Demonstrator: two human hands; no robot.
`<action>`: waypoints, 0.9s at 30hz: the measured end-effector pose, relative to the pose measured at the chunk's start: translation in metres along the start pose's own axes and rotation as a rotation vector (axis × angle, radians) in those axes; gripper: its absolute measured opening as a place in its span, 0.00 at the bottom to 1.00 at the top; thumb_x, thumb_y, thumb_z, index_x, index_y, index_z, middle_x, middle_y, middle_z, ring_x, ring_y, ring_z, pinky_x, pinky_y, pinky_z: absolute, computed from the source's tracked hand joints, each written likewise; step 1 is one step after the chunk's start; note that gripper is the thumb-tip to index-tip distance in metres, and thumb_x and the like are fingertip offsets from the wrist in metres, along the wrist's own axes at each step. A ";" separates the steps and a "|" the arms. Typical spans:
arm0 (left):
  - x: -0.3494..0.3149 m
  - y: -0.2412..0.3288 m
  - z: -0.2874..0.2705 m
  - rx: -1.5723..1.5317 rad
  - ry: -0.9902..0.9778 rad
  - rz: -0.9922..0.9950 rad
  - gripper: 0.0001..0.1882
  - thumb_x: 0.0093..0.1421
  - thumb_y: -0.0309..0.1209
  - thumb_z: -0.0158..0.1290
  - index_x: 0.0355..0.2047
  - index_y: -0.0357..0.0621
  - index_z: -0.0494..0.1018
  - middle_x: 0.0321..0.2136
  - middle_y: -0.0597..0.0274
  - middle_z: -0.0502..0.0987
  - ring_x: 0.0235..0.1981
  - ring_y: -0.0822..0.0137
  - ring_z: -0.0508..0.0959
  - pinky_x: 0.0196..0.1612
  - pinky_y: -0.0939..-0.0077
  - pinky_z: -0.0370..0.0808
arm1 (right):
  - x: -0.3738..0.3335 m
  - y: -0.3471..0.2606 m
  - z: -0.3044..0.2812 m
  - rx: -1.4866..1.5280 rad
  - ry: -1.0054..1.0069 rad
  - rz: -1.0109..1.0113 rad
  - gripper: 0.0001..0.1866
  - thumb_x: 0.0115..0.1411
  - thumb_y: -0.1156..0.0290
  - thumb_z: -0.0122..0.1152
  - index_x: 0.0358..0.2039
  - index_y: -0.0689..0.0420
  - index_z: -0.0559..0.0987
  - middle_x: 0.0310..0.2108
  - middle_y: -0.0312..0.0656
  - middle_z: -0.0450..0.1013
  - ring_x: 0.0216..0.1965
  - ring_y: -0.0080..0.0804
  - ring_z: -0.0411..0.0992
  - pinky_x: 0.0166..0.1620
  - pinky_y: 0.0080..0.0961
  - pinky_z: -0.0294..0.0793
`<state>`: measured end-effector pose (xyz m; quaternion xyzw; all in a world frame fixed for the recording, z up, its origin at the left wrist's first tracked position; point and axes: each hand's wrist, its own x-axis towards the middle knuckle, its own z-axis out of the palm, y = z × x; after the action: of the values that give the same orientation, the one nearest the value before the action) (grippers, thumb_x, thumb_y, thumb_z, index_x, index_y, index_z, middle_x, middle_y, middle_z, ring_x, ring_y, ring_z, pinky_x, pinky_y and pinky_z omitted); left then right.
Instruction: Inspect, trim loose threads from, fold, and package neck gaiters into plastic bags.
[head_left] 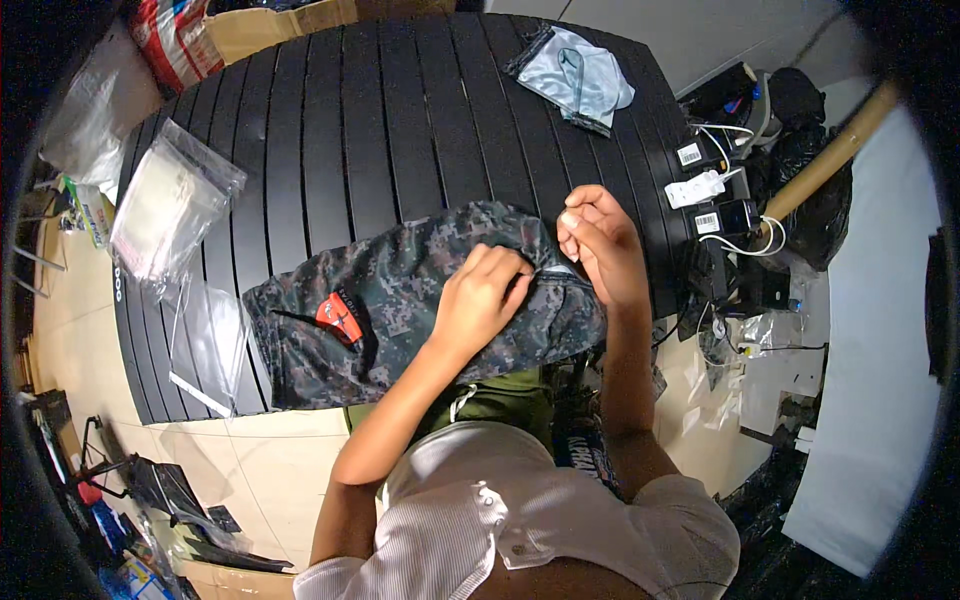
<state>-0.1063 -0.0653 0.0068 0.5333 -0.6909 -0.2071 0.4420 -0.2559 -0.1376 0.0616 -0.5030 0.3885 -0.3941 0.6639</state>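
Camouflage cloth lower centre of frame, on the black slatted table — long axis left to right, rising slightly rightward. Left hand lies on it, fingertips pinched on fabric by the opening toward its right end. Right hand, apart from the left, curls up beside that end — cannot tell if it grips anything. Left nearer cloth's middle.

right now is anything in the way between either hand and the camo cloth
Nothing visible is. The left hand is on the camo cloth; the right hand is at its right end, contact unclear. The blue cloth lies well beyond both.
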 end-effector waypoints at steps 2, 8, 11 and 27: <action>-0.002 0.002 -0.003 -0.034 0.001 0.004 0.04 0.50 0.27 0.54 0.27 0.42 0.71 0.28 0.62 0.72 0.31 0.61 0.72 0.34 0.70 0.71 | -0.002 -0.003 0.001 -0.001 -0.004 -0.015 0.05 0.55 0.79 0.50 0.33 0.61 0.68 0.24 0.37 0.67 0.24 0.20 0.63 0.28 0.16 0.61; 0.009 0.005 -0.007 -0.355 0.186 -0.168 0.10 0.51 0.28 0.54 0.33 0.36 0.72 0.31 0.55 0.74 0.33 0.60 0.72 0.37 0.72 0.70 | -0.016 -0.016 0.014 -0.262 -0.082 -0.024 0.04 0.55 0.81 0.50 0.33 0.63 0.69 0.25 0.39 0.70 0.26 0.20 0.68 0.30 0.15 0.66; 0.015 0.004 -0.005 -0.467 0.032 -0.037 0.08 0.51 0.27 0.55 0.31 0.37 0.74 0.30 0.58 0.74 0.30 0.66 0.73 0.32 0.77 0.70 | -0.025 -0.022 0.018 -0.419 -0.118 -0.070 0.06 0.55 0.83 0.50 0.34 0.65 0.70 0.26 0.39 0.71 0.29 0.20 0.70 0.32 0.14 0.68; 0.008 -0.008 0.002 -0.914 -0.080 -0.458 0.07 0.56 0.28 0.52 0.33 0.35 0.74 0.27 0.66 0.77 0.29 0.81 0.73 0.34 0.88 0.70 | -0.054 0.039 -0.097 -1.387 0.455 -0.042 0.26 0.39 0.56 0.70 0.32 0.65 0.74 0.30 0.47 0.71 0.33 0.38 0.70 0.36 0.32 0.69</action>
<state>-0.1036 -0.0754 0.0026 0.4149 -0.4116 -0.5996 0.5467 -0.3604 -0.1160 0.0112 -0.7209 0.6676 -0.1646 0.0875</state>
